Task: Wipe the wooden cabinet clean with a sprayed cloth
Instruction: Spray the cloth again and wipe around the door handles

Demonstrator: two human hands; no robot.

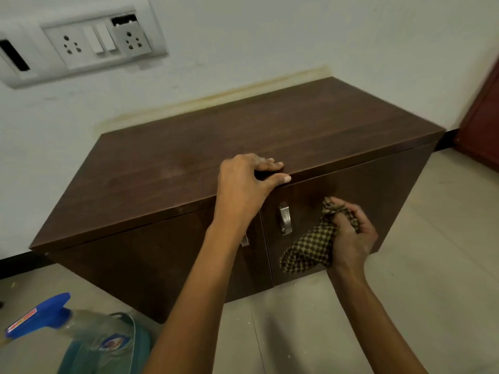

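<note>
Clutching the bunched cloth, right grip holds it against the cabinet door

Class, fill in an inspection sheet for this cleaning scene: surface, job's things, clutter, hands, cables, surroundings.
Surface: cabinet top dark wood, faint pale smudges.
Job's things: checked cloth bunched before the right cabinet door; spray bottle on the floor.
Clutter: pale specks on the floor.
Hands: left hand rests on the top's front edge; right hand grips the cloth.
Cables: nothing seen.
Surroundings: white wall, socket panel, reddish door.
</note>
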